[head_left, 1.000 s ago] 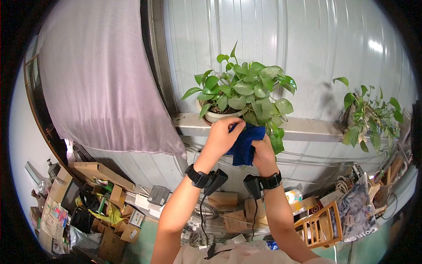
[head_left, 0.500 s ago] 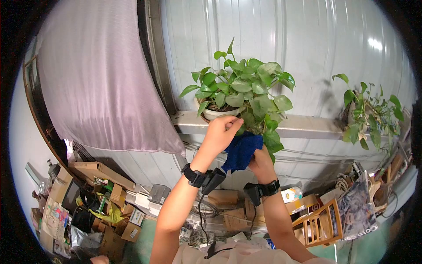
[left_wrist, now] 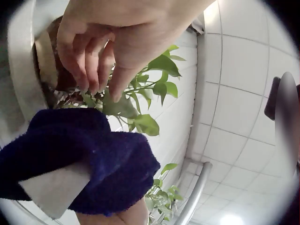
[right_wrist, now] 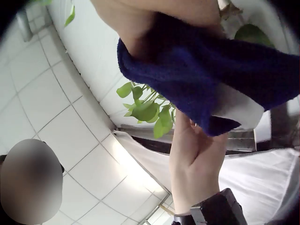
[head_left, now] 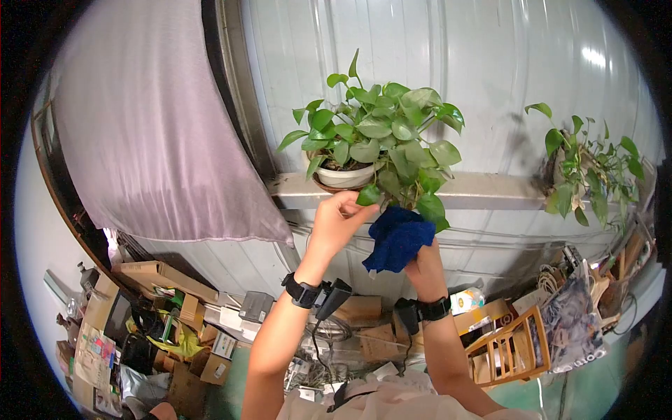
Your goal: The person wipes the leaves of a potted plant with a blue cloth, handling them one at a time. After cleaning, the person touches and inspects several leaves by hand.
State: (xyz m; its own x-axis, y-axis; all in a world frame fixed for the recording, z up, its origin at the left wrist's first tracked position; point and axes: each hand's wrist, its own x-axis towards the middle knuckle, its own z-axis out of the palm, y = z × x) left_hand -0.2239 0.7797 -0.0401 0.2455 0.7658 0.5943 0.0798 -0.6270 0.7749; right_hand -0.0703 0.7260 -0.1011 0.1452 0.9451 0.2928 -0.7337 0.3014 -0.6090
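Observation:
A leafy green potted plant (head_left: 381,126), with heart-shaped leaves, stands in a white pot (head_left: 344,176). Just below the pot rim my left hand (head_left: 336,222) pinches a single green leaf (head_left: 367,195) between thumb and fingers. In the left wrist view that leaf (left_wrist: 121,108) lies at the thumb tip. My right hand (head_left: 425,269) grips a dark blue cloth (head_left: 397,241), bunched up beneath the trailing leaves. The cloth has a white label (left_wrist: 56,187), and it hides most of the right fingers.
The pot rests on a narrow ledge (head_left: 490,189) along a pale panelled wall. A second plant (head_left: 591,171) stands farther right. At left hangs a pinkish-grey curtain (head_left: 154,126). Below are cardboard boxes (head_left: 164,276) and a wooden chair-like frame (head_left: 514,350).
The cloth and right hand have moved down and away from the left hand. My left hand has lowered slightly and now has a leaf at its fingertips. The head view has shifted slightly.

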